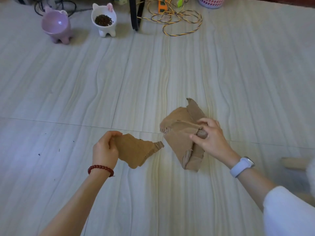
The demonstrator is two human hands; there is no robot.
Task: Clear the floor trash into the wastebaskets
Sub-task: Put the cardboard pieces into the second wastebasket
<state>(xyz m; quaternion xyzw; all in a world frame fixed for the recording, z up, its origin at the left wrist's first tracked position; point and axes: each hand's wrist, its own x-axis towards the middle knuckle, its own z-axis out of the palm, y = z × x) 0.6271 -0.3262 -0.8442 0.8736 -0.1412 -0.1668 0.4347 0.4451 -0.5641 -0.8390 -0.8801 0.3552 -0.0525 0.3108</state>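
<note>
My left hand [104, 147] grips one end of a small torn brown cardboard scrap [138, 151], held just above the pale tiled floor. To its right, my right hand [210, 137] holds a larger bundle of torn cardboard pieces [179, 133], fingers curled round their right edge. The two cardboard lots are apart, a small gap between them. A pink-dotted white wastebasket [212, 1] stands at the far top edge, only its base showing.
A purple pet bowl [57, 25] and a white pet bowl with kibble [104, 20] stand at the far left. A dark furniture leg [136, 12] and a coiled yellow cord [177, 17] lie beyond. A wooden piece [294, 163] sits at the right edge.
</note>
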